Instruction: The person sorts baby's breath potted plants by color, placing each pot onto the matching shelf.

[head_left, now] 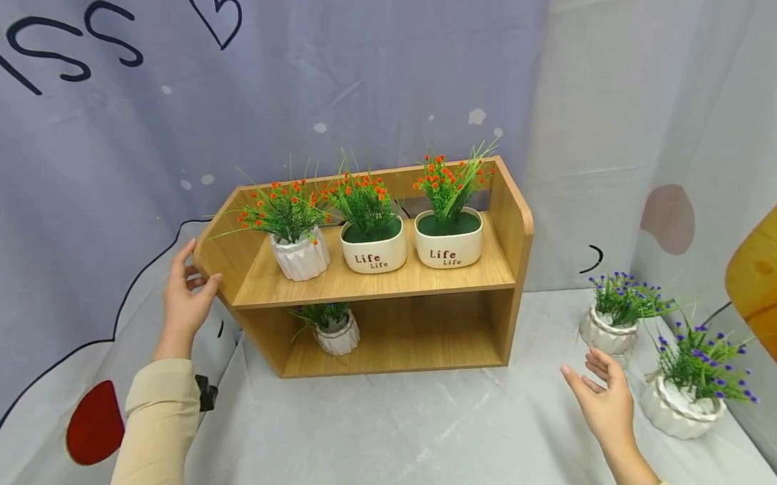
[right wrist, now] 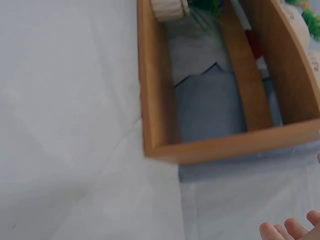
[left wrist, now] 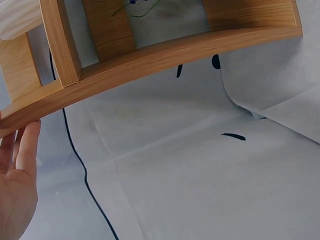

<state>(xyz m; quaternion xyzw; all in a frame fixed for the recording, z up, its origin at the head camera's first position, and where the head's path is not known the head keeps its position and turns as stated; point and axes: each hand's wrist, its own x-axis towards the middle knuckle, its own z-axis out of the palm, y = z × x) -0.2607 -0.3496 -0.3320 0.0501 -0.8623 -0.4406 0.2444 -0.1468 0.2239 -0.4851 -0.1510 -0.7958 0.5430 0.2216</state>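
At the left side panel of a two-tier wooden shelf (head_left: 374,297), my left hand (head_left: 187,300) grips the front edge. In the left wrist view its fingers (left wrist: 27,150) lie against the panel. My right hand (head_left: 604,403) is over the table to the right, fingers loosely bent and nothing in it. Nearest to it are a white pot with purple flowers (head_left: 681,413) and a second purple-flowered pot (head_left: 609,332). On the upper tier stand a ribbed white pot with orange flowers (head_left: 301,257) and two oval "Life" pots (head_left: 375,255). The lower tier holds another ribbed pot (head_left: 338,337) at its left end.
A pale grey cloth (head_left: 414,436) covers the table. Behind the shelf hangs a printed curtain (head_left: 369,70), and another printed cloth (head_left: 707,139) hangs on the right. The shelf's right side panel (head_left: 519,275) stands between the shelf pots and the two purple-flowered pots.
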